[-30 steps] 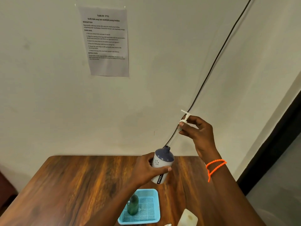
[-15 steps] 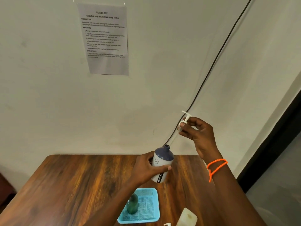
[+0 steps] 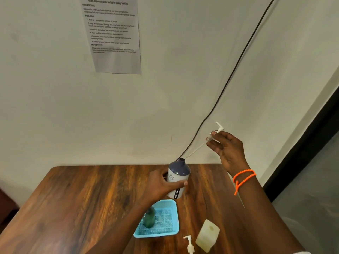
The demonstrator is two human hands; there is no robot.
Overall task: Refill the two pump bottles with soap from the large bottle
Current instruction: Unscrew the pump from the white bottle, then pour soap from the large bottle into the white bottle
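At lower centre, a green bottle (image 3: pixel 149 217) stands in the blue tray (image 3: pixel 172 232), seemingly parked there out of the way; whether it is filled cannot be told. Just above it, the pump bottle (image 3: pixel 177 177) is gripped round its body by the left hand (image 3: pixel 161 186) and held above the table (image 3: pixel 73 198), neck tilted toward the right, so the mouth is left open. At lower right of centre, a second pump (image 3: pixel 189 244) lies beside the large bottle (image 3: pixel 207 235), uncapped and within reach for pouring. At right of centre, the pump head (image 3: pixel 217 130) is pinched by the right hand (image 3: pixel 227 151), its tube drawn just clear of the neck.
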